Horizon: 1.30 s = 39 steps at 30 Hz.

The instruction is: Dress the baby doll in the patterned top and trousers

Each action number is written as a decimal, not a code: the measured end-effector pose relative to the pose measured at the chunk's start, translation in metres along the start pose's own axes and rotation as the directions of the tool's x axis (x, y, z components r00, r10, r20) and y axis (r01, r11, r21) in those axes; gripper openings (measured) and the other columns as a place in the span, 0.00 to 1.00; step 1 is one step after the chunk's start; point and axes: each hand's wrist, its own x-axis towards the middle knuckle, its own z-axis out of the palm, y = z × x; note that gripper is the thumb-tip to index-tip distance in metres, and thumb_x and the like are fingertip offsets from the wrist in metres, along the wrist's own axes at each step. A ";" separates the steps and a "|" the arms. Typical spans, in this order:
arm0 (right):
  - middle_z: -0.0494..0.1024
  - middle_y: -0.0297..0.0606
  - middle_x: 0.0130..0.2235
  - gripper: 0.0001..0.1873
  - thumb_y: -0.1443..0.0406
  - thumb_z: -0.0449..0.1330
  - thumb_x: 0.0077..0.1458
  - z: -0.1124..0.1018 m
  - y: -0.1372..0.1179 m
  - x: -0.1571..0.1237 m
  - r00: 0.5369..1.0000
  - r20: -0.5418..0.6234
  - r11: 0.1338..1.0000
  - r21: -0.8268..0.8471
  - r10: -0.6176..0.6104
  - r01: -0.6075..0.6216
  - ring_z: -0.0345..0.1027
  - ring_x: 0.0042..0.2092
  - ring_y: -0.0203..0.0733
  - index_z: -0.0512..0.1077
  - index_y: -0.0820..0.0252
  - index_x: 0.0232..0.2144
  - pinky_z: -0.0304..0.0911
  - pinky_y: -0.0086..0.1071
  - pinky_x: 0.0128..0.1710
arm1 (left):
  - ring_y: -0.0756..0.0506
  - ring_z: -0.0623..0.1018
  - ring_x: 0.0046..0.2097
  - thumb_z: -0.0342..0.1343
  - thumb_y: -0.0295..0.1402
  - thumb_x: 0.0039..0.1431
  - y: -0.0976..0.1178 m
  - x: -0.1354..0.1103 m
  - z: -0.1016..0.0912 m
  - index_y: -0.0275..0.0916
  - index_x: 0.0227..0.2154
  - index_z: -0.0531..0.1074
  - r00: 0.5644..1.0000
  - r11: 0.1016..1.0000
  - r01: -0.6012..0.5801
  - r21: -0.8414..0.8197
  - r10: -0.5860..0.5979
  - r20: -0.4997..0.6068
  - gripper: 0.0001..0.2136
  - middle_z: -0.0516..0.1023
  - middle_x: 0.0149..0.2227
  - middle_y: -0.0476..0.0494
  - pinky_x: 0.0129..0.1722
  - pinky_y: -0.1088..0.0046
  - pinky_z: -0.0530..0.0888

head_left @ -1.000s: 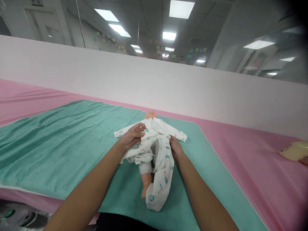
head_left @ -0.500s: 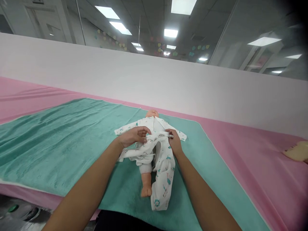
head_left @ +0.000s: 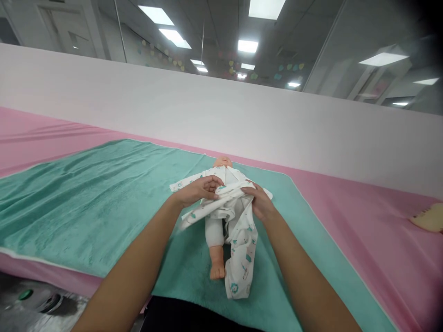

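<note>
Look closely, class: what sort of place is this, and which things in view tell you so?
Probably an indoor baby-care training room, though that is a guess: a doll in patterned clothes lies on a green blanket, and rectangular light panels show above the white wall.

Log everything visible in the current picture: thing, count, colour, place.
Doll: one, peach, centre
Printed clothing: count unclear, white with teal prints, on doll
Blanket: one, teal, under doll
Cover: count unclear, pink, around blanket
Wall: one, white, behind
Ceiling lights: several, white, top
Door: one, greyish, upper left
Foot-shaped object: one, cream, right edge
Lidded container: one, green lid, lower left
Black cloth: one, black, bottom edge
Left hand: one, bare, at clothing
Right hand: one, bare, holding clothing
</note>
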 end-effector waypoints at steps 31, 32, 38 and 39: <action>0.73 0.35 0.31 0.15 0.59 0.63 0.43 -0.003 0.002 -0.006 0.949 0.255 0.982 -0.075 0.187 -0.174 0.66 0.31 0.37 0.69 0.62 0.33 0.60 0.29 0.31 | 0.50 0.71 0.30 0.62 0.33 0.44 -0.020 0.018 0.034 0.34 0.35 0.68 0.993 0.961 -0.027 -0.277 -0.006 -0.116 0.15 0.72 0.30 0.46 0.30 0.75 0.68; 0.74 0.36 0.32 0.15 0.60 0.64 0.42 -0.002 -0.001 -0.008 0.933 0.285 0.973 -0.139 0.218 -0.185 0.66 0.32 0.38 0.70 0.63 0.33 0.60 0.29 0.32 | 0.51 0.71 0.29 0.61 0.34 0.45 -0.022 0.020 0.034 0.34 0.36 0.67 0.986 0.955 -0.080 -0.287 0.034 -0.163 0.15 0.71 0.30 0.47 0.29 0.77 0.67; 0.74 0.37 0.33 0.19 0.64 0.64 0.40 0.001 -0.001 -0.009 0.969 0.175 0.981 0.047 0.176 -0.187 0.67 0.32 0.39 0.70 0.62 0.38 0.62 0.30 0.33 | 0.51 0.70 0.29 0.55 0.44 0.51 -0.017 0.019 0.031 0.37 0.39 0.68 0.973 0.991 0.073 -0.113 -0.095 -0.211 0.18 0.71 0.30 0.46 0.27 0.77 0.66; 0.74 0.36 0.32 0.18 0.65 0.64 0.40 0.000 0.001 -0.008 0.978 0.136 0.979 0.112 0.156 -0.172 0.67 0.31 0.38 0.69 0.61 0.37 0.62 0.30 0.32 | 0.50 0.70 0.29 0.55 0.45 0.50 -0.014 0.018 0.031 0.37 0.40 0.68 0.975 0.992 0.119 -0.041 -0.125 -0.185 0.19 0.72 0.31 0.46 0.27 0.77 0.66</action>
